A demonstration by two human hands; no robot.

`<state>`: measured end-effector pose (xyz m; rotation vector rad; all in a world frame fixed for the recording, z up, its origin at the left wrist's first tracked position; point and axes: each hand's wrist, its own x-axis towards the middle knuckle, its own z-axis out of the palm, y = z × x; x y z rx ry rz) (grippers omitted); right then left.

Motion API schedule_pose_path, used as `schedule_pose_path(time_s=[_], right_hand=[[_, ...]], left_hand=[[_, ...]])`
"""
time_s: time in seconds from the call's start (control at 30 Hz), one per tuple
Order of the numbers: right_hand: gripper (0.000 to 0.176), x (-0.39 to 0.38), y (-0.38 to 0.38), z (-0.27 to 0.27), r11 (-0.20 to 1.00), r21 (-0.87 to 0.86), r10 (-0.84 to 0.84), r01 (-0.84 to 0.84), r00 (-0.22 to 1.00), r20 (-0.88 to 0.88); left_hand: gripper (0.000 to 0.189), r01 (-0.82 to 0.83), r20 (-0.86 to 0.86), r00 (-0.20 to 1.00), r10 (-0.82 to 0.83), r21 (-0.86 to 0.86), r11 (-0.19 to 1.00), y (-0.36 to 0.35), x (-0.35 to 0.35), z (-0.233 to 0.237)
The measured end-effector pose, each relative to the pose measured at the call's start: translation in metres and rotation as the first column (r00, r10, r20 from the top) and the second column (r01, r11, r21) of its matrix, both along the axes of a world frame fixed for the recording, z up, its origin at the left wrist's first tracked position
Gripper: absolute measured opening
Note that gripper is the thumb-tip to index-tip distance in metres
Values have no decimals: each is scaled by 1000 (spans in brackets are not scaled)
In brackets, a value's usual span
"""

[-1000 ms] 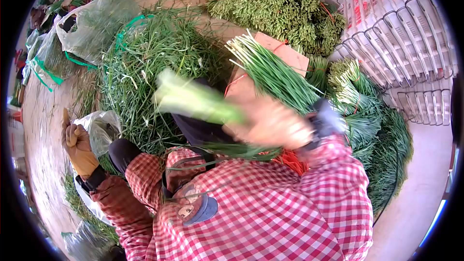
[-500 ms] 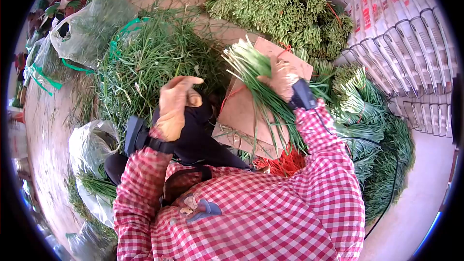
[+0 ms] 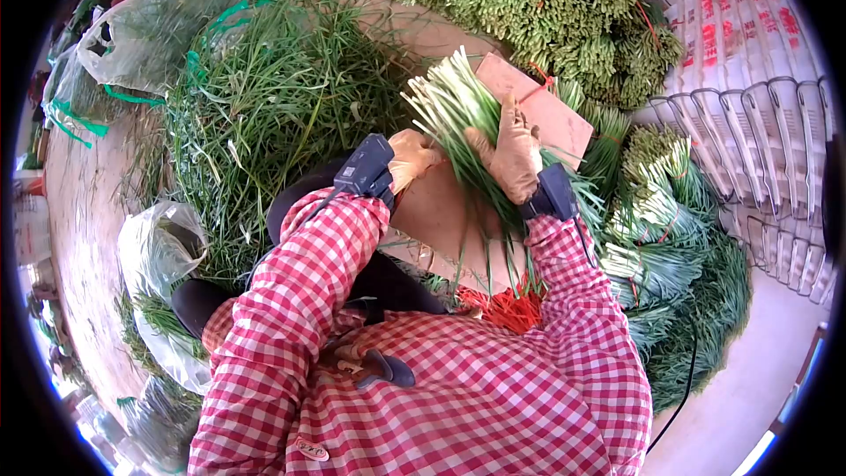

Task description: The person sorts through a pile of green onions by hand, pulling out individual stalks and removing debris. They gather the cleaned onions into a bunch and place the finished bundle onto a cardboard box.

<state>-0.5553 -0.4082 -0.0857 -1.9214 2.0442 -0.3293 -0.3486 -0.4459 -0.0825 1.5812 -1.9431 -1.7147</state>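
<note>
A bundle of long green stalks with white ends [image 3: 454, 101] slants over brown cardboard [image 3: 445, 203], its pale ends toward the upper left. My right hand [image 3: 509, 157], in a tan glove, is at its right side, with the thumb across the stalks and the other fingers pointing up. At the bundle's left edge is my left hand [image 3: 412, 159], also gloved; its fingers are bent and their tips are hidden by the stalks. Red ties [image 3: 507, 307] lie below the cardboard.
Loose green stalks [image 3: 273, 106] are heaped on the left, beside plastic bags [image 3: 167, 26]. Tied bundles are stacked at the top [image 3: 546, 9] and right [image 3: 656, 269]. A metal rack [image 3: 749, 141] stands at the far right. A dark cable [image 3: 687, 383] hangs at lower right.
My left hand has moved right, from beside the loose heap to the bundle's left edge. The fingers of my right hand now point up, and its thumb lies over the stalks.
</note>
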Motion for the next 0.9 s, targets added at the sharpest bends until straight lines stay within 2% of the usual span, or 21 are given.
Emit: schedule_pose_path(time_s=[0.03, 0.07, 0.1, 0.13, 0.2, 0.3, 0.37, 0.4, 0.43, 0.47, 0.53, 0.57, 0.6, 0.63, 0.67, 0.7, 0.77, 0.8, 0.83, 0.87, 0.9], right_hand=[[117, 6, 5, 2, 998, -47, 26, -29, 998, -65], [124, 13, 9, 6, 994, -92, 48, -61, 990, -130], [138, 22, 11, 12, 999, 31, 41, -36, 983, -177], [138, 27, 13, 21, 992, 124, 68, -36, 962, -264], [136, 23, 11, 9, 996, 84, 46, -26, 969, -244], [134, 14, 7, 11, 996, 78, 47, -36, 988, -148], [134, 15, 11, 4, 1000, -10, 26, -28, 982, -187], [133, 17, 12, 0, 998, -59, 20, -33, 978, -206], [127, 18, 15, -1, 978, -200, 13, -65, 968, -251], [123, 16, 17, 0, 984, -172, -2, -43, 968, -252], [115, 20, 15, 3, 992, -122, 15, -45, 972, -236], [103, 21, 15, -2, 945, -299, 82, -129, 983, -166], [98, 25, 17, 9, 980, -178, 104, -94, 993, 48], [96, 32, 17, 17, 998, 21, 53, -55, 996, 65], [96, 56, 24, 46, 1000, 12, 15, -14, 996, -91], [97, 60, 26, 45, 999, -6, 42, -43, 992, -122], [101, 57, 28, 33, 999, 8, 49, -49, 985, -166], [104, 53, 33, 30, 1000, 18, 22, -18, 979, -203], [107, 55, 36, 27, 1000, 28, -4, 11, 971, -240], [110, 58, 39, 29, 1000, 23, -3, 9, 966, -259], [114, 61, 41, 33, 999, 29, 28, -22, 964, -263]], left_hand=[[29, 64, 47, 997, -57, -173, 983, -5, 0, -30], [27, 42, 8, 999, -42, -119, 992, -5, -1, -23], [27, 82, 37, 996, -76, -220, 972, -7, -2, -16], [27, 124, 72, 992, -107, -314, 941, -7, -3, -14], [27, 16, 241, 970, 14, -122, 992, -9, -5, -31], [14, 448, 320, 880, -351, -311, 838, -24, 23, -56], [15, 431, 414, 876, -245, -449, 782, -36, 44, -40], [16, 201, 379, 925, -35, -405, 892, -41, 51, -19], [18, 139, 351, 932, 91, -577, 805, -49, 67, -4], [20, 80, 302, 929, 213, -727, 682, -56, 85, 14], [21, -170, 210, 900, 382, -639, 750, -57, 129, 80], [23, -317, 165, 854, 493, -586, 746, -51, 156, 112], [27, -372, 169, 802, 573, -610, 700, -37, 183, 127], [36, -425, 166, 743, 649, -632, 648, -22, 209, 142], [52, -339, 218, 722, 656, -716, 611, -4, 246, 131], [71, -245, 278, 700, 657, -771, 587, 16, 280, 126], [67, -397, 39, 705, 708, -806, 440, 72, 304, 112], [64, -484, -29, 724, 689, -734, 477, 107, 298, 126], [65, -582, -81, 761, 644, -523, 622, 147, 304, 149], [62, -624, -259, 768, 585, -504, 596, 184, 308, 148], [60, -639, -349, 768, 537, -467, 611, 213, 313, 148]])
